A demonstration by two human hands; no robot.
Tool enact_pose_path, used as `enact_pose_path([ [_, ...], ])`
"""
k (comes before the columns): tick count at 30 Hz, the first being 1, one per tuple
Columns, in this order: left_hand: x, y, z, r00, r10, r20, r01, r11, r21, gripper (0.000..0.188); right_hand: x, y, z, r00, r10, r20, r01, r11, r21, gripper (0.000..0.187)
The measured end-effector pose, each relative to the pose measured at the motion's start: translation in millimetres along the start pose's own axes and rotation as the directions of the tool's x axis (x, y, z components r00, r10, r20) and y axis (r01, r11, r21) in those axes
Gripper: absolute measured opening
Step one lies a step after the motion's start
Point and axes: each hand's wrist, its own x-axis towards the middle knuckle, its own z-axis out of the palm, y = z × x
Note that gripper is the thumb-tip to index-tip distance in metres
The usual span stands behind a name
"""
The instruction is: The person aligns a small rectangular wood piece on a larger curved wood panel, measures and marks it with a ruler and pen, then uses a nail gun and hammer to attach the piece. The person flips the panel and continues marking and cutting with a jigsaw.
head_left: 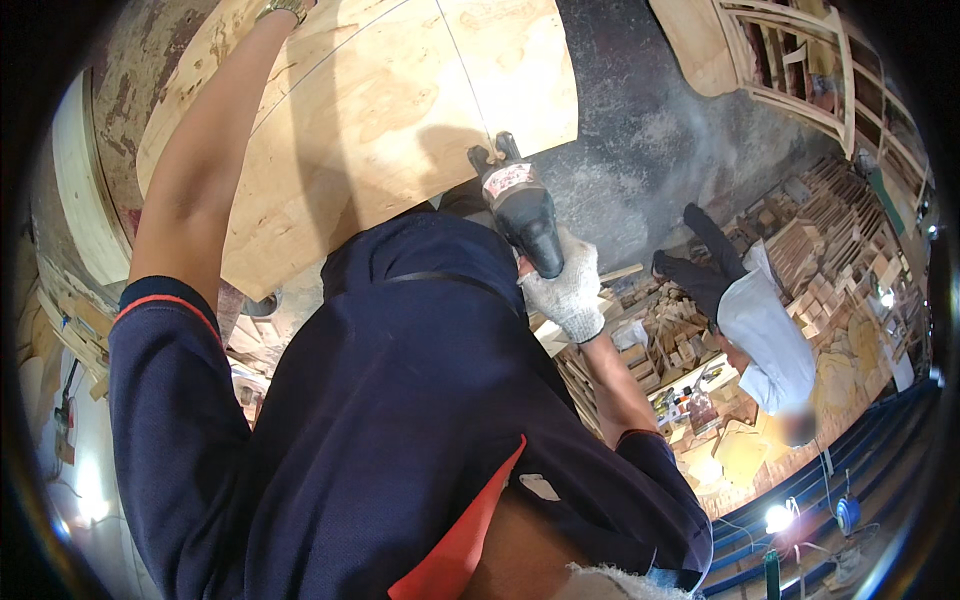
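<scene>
My right hand, in a white knitted glove, is wrapped round the body of a black handheld power tool, which looks like a jigsaw. Its front end rests at the near edge of a large pale plywood sheet, where a drawn line meets that edge. A second line curves across the sheet further left. My left arm stretches over the plywood's left part; only the wrist with a band and a sliver of my left hand show at the top edge, the fingers out of sight.
A dark, worn surface lies beyond the plywood at right. Further right a person in a light shirt bends over among wood offcuts. Wooden frames stand at the upper right, and a curved pale board leans at far left.
</scene>
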Motion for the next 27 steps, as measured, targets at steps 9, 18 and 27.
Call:
enact_pose_path([
  [9, 0.5, 1.7, -3.2, 0.999, -0.003, -0.037, 0.003, 1.000, 0.012, 0.043, 3.4, 2.1, -0.8, 1.000, -0.013, -0.005, 0.013, 1.000, 0.017, 0.029],
  [18, 1.0, 6.4, -7.4, 0.999, -0.032, -0.038, 0.033, 0.999, 0.022, 0.043, 5.6, 0.0, -4.2, 0.999, -0.041, 0.003, 0.041, 0.998, -0.041, 0.031],
  [27, -0.5, 5.1, -8.4, 0.998, -0.018, -0.056, 0.018, 1.000, 0.009, 0.043, 7.4, 1.3, -3.4, 0.997, -0.072, -0.012, 0.071, 0.996, -0.058, 0.027],
])
